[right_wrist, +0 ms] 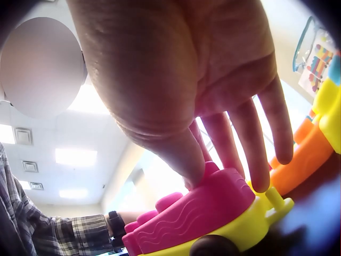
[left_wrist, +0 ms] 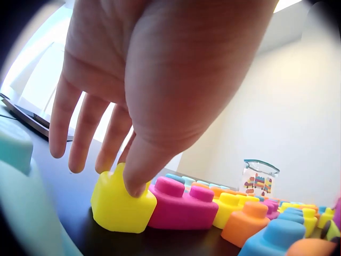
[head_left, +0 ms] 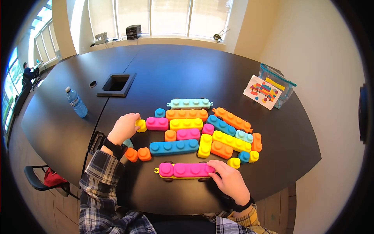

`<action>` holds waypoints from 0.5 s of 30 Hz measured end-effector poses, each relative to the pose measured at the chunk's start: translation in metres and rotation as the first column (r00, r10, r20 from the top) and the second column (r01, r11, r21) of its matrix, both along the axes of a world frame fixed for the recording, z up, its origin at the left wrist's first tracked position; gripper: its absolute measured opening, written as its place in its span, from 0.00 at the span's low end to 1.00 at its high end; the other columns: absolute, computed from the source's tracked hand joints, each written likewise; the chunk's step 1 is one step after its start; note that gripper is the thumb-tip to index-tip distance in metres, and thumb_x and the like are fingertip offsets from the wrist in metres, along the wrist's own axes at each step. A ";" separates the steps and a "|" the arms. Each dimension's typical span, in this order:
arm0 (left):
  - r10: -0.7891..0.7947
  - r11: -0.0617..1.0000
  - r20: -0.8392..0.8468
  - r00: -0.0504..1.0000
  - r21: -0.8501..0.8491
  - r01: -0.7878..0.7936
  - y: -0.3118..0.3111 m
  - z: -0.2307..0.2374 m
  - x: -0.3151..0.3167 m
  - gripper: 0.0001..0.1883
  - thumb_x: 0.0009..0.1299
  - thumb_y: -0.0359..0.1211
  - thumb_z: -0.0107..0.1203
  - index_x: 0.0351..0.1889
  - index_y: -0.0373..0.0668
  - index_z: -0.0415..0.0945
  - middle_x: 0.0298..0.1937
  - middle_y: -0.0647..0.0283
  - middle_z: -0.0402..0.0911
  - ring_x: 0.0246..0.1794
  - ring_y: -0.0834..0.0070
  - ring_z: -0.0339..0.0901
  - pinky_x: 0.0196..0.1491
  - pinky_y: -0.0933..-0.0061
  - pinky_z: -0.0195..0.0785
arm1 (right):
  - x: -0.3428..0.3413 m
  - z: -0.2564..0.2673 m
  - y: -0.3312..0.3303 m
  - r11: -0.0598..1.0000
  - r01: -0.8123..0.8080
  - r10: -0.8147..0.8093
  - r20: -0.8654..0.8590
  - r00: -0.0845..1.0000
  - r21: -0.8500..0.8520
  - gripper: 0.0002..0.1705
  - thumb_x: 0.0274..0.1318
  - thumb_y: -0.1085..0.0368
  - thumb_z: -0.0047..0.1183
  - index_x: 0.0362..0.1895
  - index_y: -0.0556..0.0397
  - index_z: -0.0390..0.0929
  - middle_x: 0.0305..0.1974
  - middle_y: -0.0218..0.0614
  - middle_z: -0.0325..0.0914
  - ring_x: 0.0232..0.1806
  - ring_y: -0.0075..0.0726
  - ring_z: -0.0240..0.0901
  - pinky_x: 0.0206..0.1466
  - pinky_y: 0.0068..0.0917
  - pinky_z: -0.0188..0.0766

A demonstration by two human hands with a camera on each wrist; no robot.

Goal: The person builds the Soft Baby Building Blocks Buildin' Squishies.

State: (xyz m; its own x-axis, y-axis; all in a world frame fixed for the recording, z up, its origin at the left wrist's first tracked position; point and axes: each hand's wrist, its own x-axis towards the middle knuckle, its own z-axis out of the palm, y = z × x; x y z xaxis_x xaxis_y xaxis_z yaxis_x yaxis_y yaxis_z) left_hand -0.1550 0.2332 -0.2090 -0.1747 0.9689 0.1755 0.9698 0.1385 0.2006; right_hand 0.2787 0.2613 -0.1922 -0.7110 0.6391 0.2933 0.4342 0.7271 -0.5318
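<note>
My left hand [head_left: 124, 128] pinches a small yellow one-stud block [left_wrist: 120, 213] between thumb and fingers. Right beside that block lies a magenta two-stud block [head_left: 157, 123]. Near the front of the table stands a yellow wheeled base [right_wrist: 248, 228] with dark wheels and a hook at its left end. On top of it sit a short pink block [head_left: 166, 169] and a longer pink block [head_left: 191, 169]. The right hand [head_left: 231, 181] grips the right end of the longer one, thumb on the near side. Two small orange blocks [head_left: 144, 154] lie below the left wrist.
Loose blocks in several colours, such as a long blue block [head_left: 174, 147], cover the middle of the table. Behind them are a light teal wheeled base [head_left: 189, 103] and an orange one [head_left: 232, 119]. A picture card [head_left: 262, 92] leans on a clear bag; a water bottle [head_left: 76, 102] stands left.
</note>
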 end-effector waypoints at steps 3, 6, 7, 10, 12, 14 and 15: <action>-0.054 0.996 0.010 0.998 0.069 0.054 -0.006 0.009 0.004 0.14 0.66 0.29 0.66 0.48 0.40 0.78 0.44 0.52 0.82 0.48 0.47 0.82 0.52 0.51 0.77 | -0.001 -0.001 0.000 1.000 -0.001 0.001 -0.001 1.000 0.008 0.18 0.65 0.64 0.63 0.58 0.48 0.81 0.55 0.36 0.85 0.49 0.49 0.84 0.50 0.39 0.82; -0.093 0.978 0.071 0.993 0.195 0.078 -0.020 0.034 0.032 0.15 0.64 0.28 0.65 0.48 0.39 0.76 0.46 0.51 0.83 0.48 0.47 0.82 0.52 0.54 0.77 | -0.001 -0.001 -0.001 1.000 0.007 -0.007 0.000 1.000 0.004 0.18 0.65 0.64 0.63 0.58 0.48 0.81 0.54 0.35 0.85 0.48 0.49 0.84 0.49 0.38 0.82; -0.117 0.958 0.155 0.981 0.278 0.070 -0.028 0.047 0.050 0.15 0.64 0.29 0.65 0.47 0.38 0.76 0.48 0.50 0.84 0.48 0.48 0.83 0.53 0.56 0.77 | -0.002 0.000 -0.001 1.000 0.006 -0.006 -0.001 1.000 0.000 0.18 0.65 0.64 0.63 0.58 0.48 0.81 0.54 0.35 0.85 0.48 0.49 0.84 0.49 0.38 0.82; -0.192 0.963 0.335 0.923 0.248 0.110 -0.057 0.069 0.102 0.20 0.63 0.29 0.66 0.53 0.37 0.75 0.50 0.50 0.84 0.49 0.53 0.85 0.51 0.61 0.79 | -0.003 0.001 -0.001 1.000 0.004 -0.004 0.006 1.000 -0.004 0.18 0.66 0.64 0.63 0.58 0.47 0.81 0.54 0.35 0.85 0.47 0.49 0.84 0.48 0.38 0.82; -0.327 0.917 0.319 0.890 0.336 0.216 -0.067 0.058 0.122 0.21 0.64 0.28 0.66 0.56 0.38 0.75 0.51 0.51 0.84 0.50 0.52 0.84 0.53 0.60 0.78 | -0.004 0.001 -0.002 1.000 0.006 -0.006 0.001 1.000 0.006 0.18 0.66 0.63 0.63 0.58 0.46 0.81 0.54 0.34 0.85 0.47 0.49 0.85 0.47 0.38 0.83; -0.386 0.915 0.410 0.827 0.286 0.285 -0.076 0.061 0.141 0.22 0.65 0.28 0.67 0.58 0.39 0.75 0.52 0.52 0.84 0.52 0.52 0.83 0.56 0.60 0.77 | -0.004 0.002 -0.002 1.000 0.008 -0.008 0.006 1.000 0.005 0.18 0.66 0.63 0.63 0.58 0.46 0.81 0.54 0.34 0.85 0.47 0.49 0.84 0.47 0.38 0.83; -0.413 0.908 0.414 0.811 0.258 0.331 -0.079 0.060 0.147 0.23 0.66 0.28 0.67 0.59 0.40 0.75 0.53 0.53 0.84 0.54 0.52 0.83 0.57 0.60 0.76 | -0.004 0.002 -0.002 1.000 0.008 -0.008 0.007 1.000 0.005 0.18 0.66 0.63 0.63 0.58 0.46 0.81 0.54 0.34 0.85 0.47 0.49 0.84 0.47 0.38 0.83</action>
